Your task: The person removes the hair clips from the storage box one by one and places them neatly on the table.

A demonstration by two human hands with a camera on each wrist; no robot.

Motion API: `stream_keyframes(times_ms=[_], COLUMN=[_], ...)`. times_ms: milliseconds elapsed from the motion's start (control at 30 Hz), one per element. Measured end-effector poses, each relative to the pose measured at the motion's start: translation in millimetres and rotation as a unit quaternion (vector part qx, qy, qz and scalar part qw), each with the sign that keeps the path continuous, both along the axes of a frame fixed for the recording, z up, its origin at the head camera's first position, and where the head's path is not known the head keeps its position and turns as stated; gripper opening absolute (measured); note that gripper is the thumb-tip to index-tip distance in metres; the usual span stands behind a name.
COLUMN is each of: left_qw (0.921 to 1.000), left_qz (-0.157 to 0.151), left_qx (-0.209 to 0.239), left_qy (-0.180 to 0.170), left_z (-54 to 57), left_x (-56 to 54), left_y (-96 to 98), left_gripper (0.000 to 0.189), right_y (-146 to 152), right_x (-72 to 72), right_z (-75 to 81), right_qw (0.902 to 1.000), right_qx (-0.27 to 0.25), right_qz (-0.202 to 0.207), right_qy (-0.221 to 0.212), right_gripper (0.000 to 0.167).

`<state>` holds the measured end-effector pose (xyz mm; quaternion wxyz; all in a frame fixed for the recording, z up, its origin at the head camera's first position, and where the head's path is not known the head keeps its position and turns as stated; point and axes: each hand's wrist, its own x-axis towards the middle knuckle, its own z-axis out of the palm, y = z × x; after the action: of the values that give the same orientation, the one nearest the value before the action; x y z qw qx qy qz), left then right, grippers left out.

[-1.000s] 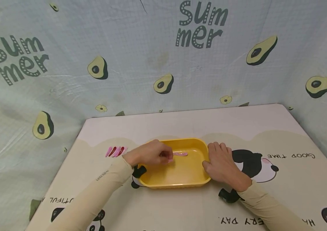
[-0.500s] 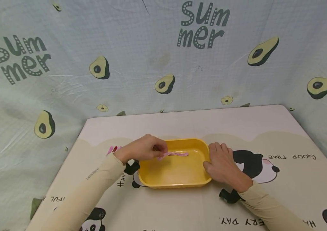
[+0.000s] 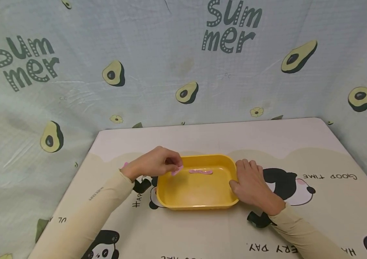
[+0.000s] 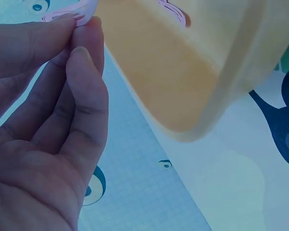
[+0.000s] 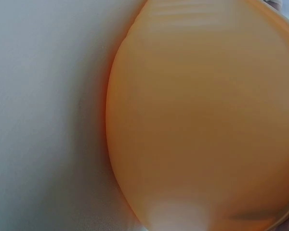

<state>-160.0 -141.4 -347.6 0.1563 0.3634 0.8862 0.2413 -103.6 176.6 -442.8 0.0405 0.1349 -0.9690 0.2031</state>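
Observation:
My left hand (image 3: 157,163) is above the left end of a yellow tray (image 3: 199,198), pinching a pink snap hair clip (image 4: 82,12) between thumb and fingertips. Inside the tray, near its far wall, lie pink hair clips (image 3: 201,172) end to end; one such clip (image 4: 174,12) shows partly at the top of the left wrist view. At the tray's right end my right hand (image 3: 251,183) grips the rim, thumb on the inner side. The right wrist view holds only a large blurred orange surface and pale ground.
Left of the tray, a bit of pink (image 3: 125,164) peeks out past the left wrist, which hides the rest of the clips there. The table (image 3: 209,233) wears a panda-printed cover. An avocado-printed sheet (image 3: 151,72) hangs behind it.
My left hand has drawn back leftward from the clips in the tray, still pinching a pink clip. It now covers most of the row of clips on the table. The right hand stays on the rim.

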Motion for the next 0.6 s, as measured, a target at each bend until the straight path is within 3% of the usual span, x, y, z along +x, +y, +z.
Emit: stream_keyframes(times_ms=[300, 600], left_qw=[0.9997, 0.9956], left_qz=[0.021, 0.086], left_qx=[0.009, 0.036], left_qy=[0.004, -0.01], left_z=[0.6, 2.6], left_x=[1.5, 4.0], left_y=[-12.2, -28.9], left_gripper=[0.008, 0.014], right_y=[-0.6, -0.4], right_x=[0.2, -0.5], right_z=[0.1, -0.2], right_qw=[1.0, 1.0], right_qx=[0.0, 0.002], right_qz=[0.0, 0.001], right_qy=[-0.001, -0.001], right_gripper=[0.032, 0.032])
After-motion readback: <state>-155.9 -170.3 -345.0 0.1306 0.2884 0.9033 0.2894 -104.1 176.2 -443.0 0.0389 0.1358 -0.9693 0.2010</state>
